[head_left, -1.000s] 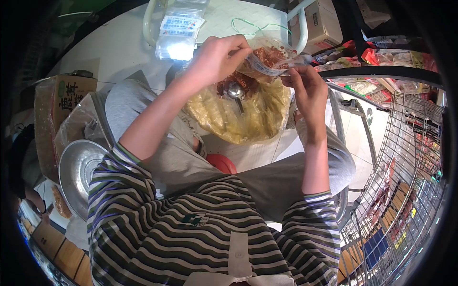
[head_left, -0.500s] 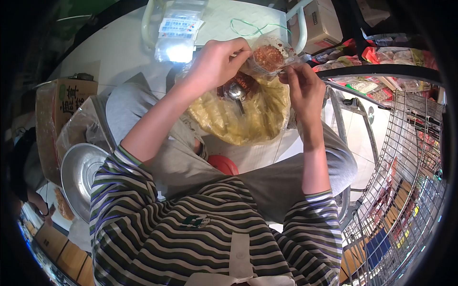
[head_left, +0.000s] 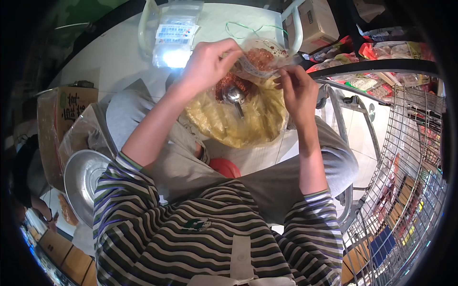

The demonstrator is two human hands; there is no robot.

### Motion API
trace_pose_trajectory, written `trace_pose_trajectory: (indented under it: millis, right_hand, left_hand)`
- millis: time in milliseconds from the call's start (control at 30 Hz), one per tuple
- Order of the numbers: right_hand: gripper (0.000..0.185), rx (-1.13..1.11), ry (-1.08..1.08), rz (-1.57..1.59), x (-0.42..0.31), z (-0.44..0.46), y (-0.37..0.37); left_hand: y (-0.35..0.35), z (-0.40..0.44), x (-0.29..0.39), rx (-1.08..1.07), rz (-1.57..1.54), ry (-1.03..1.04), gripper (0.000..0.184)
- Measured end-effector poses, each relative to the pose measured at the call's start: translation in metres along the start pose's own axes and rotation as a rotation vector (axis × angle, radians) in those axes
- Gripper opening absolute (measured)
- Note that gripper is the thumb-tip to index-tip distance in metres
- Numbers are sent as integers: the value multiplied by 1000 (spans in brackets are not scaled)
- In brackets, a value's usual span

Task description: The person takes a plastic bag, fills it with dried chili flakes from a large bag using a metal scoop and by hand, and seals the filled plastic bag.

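A clear plastic bag (head_left: 261,60) with red flakes inside hangs between my two hands. My left hand (head_left: 213,60) pinches its left edge, and my right hand (head_left: 296,88) pinches its right edge. Below it lies a large yellowish plastic bag (head_left: 238,125), opened wide, with crushed red flakes (head_left: 245,85) in it. A metal scoop (head_left: 234,97) rests on these flakes, its handle toward me. Flat clear bags with blue and white labels (head_left: 175,32) are stacked on the white seat beyond my left hand.
A metal basin (head_left: 88,178) and a cardboard box (head_left: 74,107) stand at left, near another person's hand (head_left: 51,221). A green string (head_left: 248,29) lies on the white seat (head_left: 222,16). A wire cart (head_left: 400,157) and packaged goods (head_left: 398,50) are at right.
The filled bag was tilted upright, showing its round bottom, and is now spread flatter between my hands. Both hands have shifted slightly left with the view. The scoop stays in the big bag.
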State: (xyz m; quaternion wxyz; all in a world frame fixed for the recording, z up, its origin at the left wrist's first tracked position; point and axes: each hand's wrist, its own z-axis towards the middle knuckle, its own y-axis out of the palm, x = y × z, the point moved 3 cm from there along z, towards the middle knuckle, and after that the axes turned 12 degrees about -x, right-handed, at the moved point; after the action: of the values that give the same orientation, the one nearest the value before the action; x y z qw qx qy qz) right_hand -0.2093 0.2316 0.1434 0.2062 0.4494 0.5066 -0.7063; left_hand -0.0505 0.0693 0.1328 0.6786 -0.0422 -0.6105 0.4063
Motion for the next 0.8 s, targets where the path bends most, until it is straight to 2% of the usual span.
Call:
trace_pose_trajectory:
  millis: [133,167,400,533,600,633,800]
  right_hand:
    - [11,29,-45,-31,4,1,-4]
    - [11,19,-47,-29,4,1,-4]
    - [11,-11,-41,-113,-2,3,-11]
    - [12,26,-41,-51,2,1,-14]
    - [12,-43,-28,-180,3,1,-11]
    - [12,-18,-39,-100,2,0,-12]
    - [11,-30,-28,-132,-5,1,-15]
  left_hand:
    - [3,-2,-1,-30,-54,-46,8]
    - [3,-2,-1,-7,-14,12,9]
    - [5,1,-3,-32,-12,20,8]
    - [1,2,-1,18,16,31,8]
    - [4,1,1,-8,10,24,9]
    - [2,1,3,-8,10,23,9]
    - [2,-1,0,-50,-43,-93,9]
